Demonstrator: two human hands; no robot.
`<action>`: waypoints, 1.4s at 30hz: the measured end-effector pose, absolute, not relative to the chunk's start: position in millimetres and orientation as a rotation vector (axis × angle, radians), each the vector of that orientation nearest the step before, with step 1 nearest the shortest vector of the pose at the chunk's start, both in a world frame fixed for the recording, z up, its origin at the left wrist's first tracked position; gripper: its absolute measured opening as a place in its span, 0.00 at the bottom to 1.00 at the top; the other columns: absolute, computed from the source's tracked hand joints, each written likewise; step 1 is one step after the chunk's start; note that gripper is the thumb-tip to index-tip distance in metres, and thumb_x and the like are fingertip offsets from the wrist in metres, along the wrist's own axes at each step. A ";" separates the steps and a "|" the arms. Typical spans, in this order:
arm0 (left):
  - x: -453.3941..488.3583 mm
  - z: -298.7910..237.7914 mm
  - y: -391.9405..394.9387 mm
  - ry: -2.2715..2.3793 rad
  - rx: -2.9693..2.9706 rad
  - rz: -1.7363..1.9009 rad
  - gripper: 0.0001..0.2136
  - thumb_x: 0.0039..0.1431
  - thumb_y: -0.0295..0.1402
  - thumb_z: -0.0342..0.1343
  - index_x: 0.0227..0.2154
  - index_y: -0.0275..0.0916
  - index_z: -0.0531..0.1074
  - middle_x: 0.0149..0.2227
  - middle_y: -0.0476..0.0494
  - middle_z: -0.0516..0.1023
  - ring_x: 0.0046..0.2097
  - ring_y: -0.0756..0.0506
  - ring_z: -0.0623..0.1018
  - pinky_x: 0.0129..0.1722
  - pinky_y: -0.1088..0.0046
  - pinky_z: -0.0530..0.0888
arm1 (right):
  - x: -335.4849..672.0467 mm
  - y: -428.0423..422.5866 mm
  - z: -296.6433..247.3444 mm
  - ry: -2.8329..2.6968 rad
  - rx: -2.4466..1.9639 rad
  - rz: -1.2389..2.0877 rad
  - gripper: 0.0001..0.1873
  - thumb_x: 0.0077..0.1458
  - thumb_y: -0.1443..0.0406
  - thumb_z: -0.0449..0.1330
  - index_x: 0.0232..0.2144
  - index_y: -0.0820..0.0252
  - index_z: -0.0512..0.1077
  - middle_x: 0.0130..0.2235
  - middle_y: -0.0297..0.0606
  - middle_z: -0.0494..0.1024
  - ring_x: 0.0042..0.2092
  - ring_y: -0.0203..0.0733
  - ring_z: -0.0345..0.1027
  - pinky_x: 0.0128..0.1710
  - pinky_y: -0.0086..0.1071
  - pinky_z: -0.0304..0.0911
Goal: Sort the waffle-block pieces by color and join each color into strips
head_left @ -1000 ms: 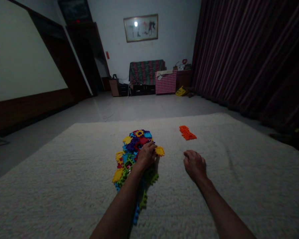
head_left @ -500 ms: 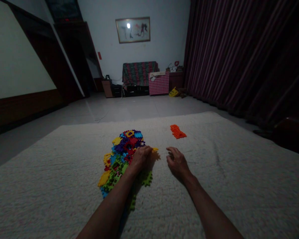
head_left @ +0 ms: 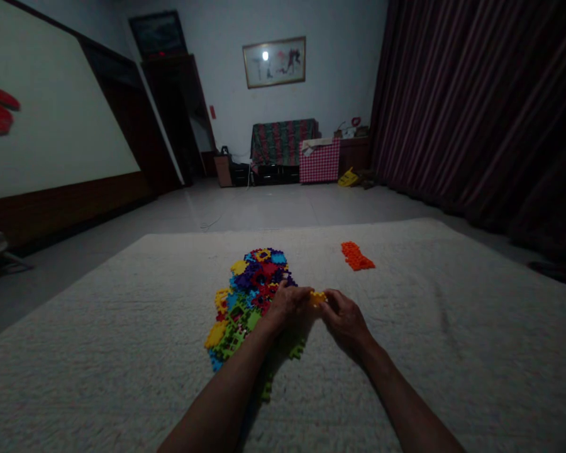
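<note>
A small yellow interlocking puzzle tile [head_left: 317,298] is pinched between my two hands, a little above the pale mat. My left hand [head_left: 287,303] grips its left side, and my right hand [head_left: 348,318] has its thumb and fingers closed on the right side. Left of my hands lies a heap of notched plastic tiles, with green tiles [head_left: 238,327], red tiles [head_left: 266,274] and a yellow tile [head_left: 216,335] among them. My left hand and forearm hide part of the heap. Beyond my right hand rests a group of orange tiles [head_left: 357,257].
The textured mat [head_left: 405,377] spreads under everything. Grey floor tiles [head_left: 273,207] lie past its far edge. A low cabinet with a checked cloth [head_left: 319,162] stands at the back wall, and dark curtains [head_left: 453,113] hang on the right.
My right hand has moved in from the right and closed on the yellow tile's other side. My left hand keeps its hold on it. The view has turned slightly left.
</note>
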State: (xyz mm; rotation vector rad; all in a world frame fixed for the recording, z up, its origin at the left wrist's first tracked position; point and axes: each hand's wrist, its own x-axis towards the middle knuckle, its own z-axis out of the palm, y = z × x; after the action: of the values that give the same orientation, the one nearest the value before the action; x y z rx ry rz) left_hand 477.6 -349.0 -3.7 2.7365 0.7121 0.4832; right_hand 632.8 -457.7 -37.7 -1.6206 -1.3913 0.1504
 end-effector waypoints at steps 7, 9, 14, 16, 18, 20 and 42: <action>477.6 -10.4 -340.1 0.802 2.647 0.746 0.16 0.62 0.30 0.51 0.50 0.38 0.75 0.42 0.39 0.82 0.43 0.45 0.79 0.50 0.66 0.70 | 647.9 -454.6 -40.8 -1.077 -1.667 0.248 0.19 0.56 0.53 0.54 0.41 0.59 0.74 0.40 0.43 0.81 0.39 0.45 0.75 0.40 0.35 0.68; 476.8 -13.0 -335.2 0.848 2.645 0.780 0.15 0.61 0.28 0.51 0.48 0.38 0.76 0.41 0.40 0.82 0.43 0.44 0.79 0.48 0.67 0.72 | 660.6 -456.8 -41.0 -0.949 -1.753 0.202 0.21 0.56 0.53 0.53 0.43 0.59 0.74 0.41 0.44 0.80 0.41 0.46 0.75 0.41 0.36 0.68; 473.2 -13.9 -329.1 0.925 2.592 0.887 0.14 0.60 0.27 0.51 0.45 0.40 0.77 0.41 0.42 0.82 0.44 0.45 0.79 0.49 0.69 0.72 | 678.4 -472.7 -29.8 -0.726 -2.098 -0.148 0.24 0.57 0.55 0.52 0.51 0.59 0.71 0.51 0.51 0.74 0.44 0.50 0.72 0.41 0.40 0.65; 470.9 -9.7 -328.3 0.954 2.541 0.935 0.13 0.60 0.27 0.51 0.44 0.39 0.78 0.43 0.42 0.82 0.45 0.46 0.79 0.49 0.70 0.73 | 677.4 -476.8 -25.7 -0.697 -2.164 -0.237 0.24 0.58 0.55 0.51 0.54 0.58 0.68 0.55 0.51 0.70 0.46 0.51 0.71 0.40 0.40 0.63; 468.5 -1.6 -325.5 1.018 2.493 0.958 0.14 0.61 0.26 0.49 0.44 0.39 0.78 0.44 0.42 0.82 0.45 0.46 0.79 0.49 0.72 0.73 | 675.3 -476.8 -25.7 -0.745 -2.152 -0.240 0.22 0.59 0.57 0.51 0.52 0.58 0.69 0.54 0.49 0.70 0.47 0.50 0.70 0.41 0.40 0.63; 466.7 9.5 -318.1 1.147 2.486 0.910 0.14 0.62 0.27 0.48 0.43 0.40 0.78 0.43 0.44 0.82 0.45 0.47 0.79 0.48 0.73 0.72 | 674.3 -473.5 -30.1 -0.855 -2.095 -0.219 0.20 0.58 0.59 0.51 0.49 0.58 0.71 0.53 0.47 0.71 0.48 0.49 0.69 0.43 0.39 0.63; 486.3 21.2 -221.7 1.879 2.473 0.404 0.15 0.61 0.30 0.49 0.46 0.35 0.77 0.50 0.29 0.76 0.52 0.37 0.76 0.47 0.66 0.73 | 669.3 -467.1 -44.5 -1.204 -2.135 -0.247 0.14 0.54 0.63 0.57 0.44 0.55 0.72 0.48 0.41 0.76 0.50 0.48 0.67 0.52 0.42 0.55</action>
State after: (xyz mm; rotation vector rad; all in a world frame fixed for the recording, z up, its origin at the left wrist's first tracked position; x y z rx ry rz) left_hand 486.3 -221.7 21.2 2.4728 1.8792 0.4041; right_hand 669.3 -467.1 -44.5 -2.1355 -1.2041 -0.2465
